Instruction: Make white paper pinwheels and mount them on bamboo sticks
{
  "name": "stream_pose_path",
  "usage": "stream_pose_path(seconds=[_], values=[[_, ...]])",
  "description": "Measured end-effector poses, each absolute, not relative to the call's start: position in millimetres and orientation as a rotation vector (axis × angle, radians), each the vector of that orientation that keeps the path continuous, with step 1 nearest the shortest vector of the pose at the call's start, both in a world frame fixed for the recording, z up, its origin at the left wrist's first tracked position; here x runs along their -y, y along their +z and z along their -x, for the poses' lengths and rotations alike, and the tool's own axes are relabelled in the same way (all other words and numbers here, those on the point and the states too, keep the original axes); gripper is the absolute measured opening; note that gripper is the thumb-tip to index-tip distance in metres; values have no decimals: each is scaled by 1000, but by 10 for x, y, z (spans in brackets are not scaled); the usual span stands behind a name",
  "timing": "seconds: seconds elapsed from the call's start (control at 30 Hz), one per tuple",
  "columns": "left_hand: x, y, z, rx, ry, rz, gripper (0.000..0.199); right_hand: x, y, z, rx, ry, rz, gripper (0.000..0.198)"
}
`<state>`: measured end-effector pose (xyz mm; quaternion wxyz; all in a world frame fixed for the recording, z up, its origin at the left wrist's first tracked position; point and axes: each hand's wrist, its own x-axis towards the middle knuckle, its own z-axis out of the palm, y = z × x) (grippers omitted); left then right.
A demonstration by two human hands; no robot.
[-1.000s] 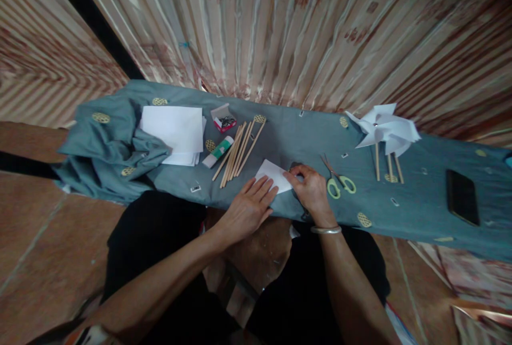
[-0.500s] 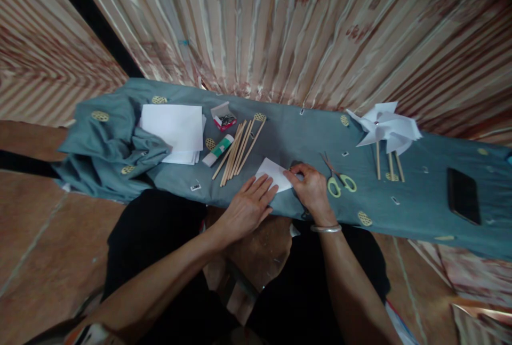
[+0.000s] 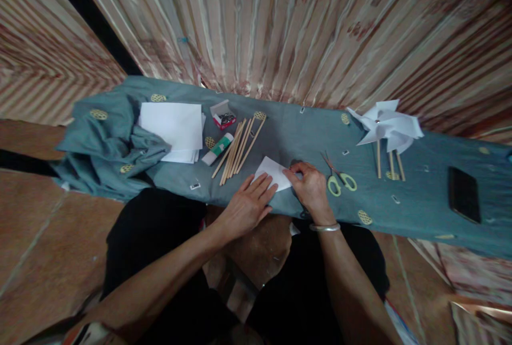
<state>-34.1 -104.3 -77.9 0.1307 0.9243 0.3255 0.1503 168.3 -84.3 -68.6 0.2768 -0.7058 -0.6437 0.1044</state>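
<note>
A folded piece of white paper (image 3: pixel 272 169) lies on the cloth near the front edge. My left hand (image 3: pixel 250 203) rests flat on its left part, fingers stretched out. At the paper's right corner, my right hand (image 3: pixel 310 185) pinches the edge between thumb and fingers; a silvery bangle is on that wrist. Just right of this hand lie open scissors (image 3: pixel 338 178) with light green handles. Left of the paper are several thin wooden sticks (image 3: pixel 236 153), and beside them a green and white glue stick (image 3: pixel 218 149).
A stack of white paper (image 3: pixel 174 129) sits at the left next to bunched cloth (image 3: pixel 108 131). A small red and white box (image 3: pixel 223 115) of metal bits stands open behind the sticks. To the right are white paper pinwheels (image 3: pixel 388 126) on sticks and a black phone (image 3: pixel 464 194).
Almost nothing differs. Both hands keep their places on the paper, and the view has shifted very slightly.
</note>
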Motion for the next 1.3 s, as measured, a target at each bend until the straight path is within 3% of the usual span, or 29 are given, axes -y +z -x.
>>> stream_pose_path(seconds=[0.27,0.43,0.57,1.1,1.3], values=[[1046,-779,340,-941,392,-2742,50,926,-710,-1656,1773,198,1861,32],[1042,-783,333,-944,350,-2773,56,1116,-751,-1578,1778,18,1850,62],[1044,-802,337,-950,338,-2787,58,1230,-806,-1521,1749,-36,1889,68],[1052,-822,436,-930,315,-2860,57,1278,-996,-2002,1498,-28,2072,56],[1118,-806,684,-894,325,-2956,48,1268,-1011,-1973,1479,-34,2062,53]])
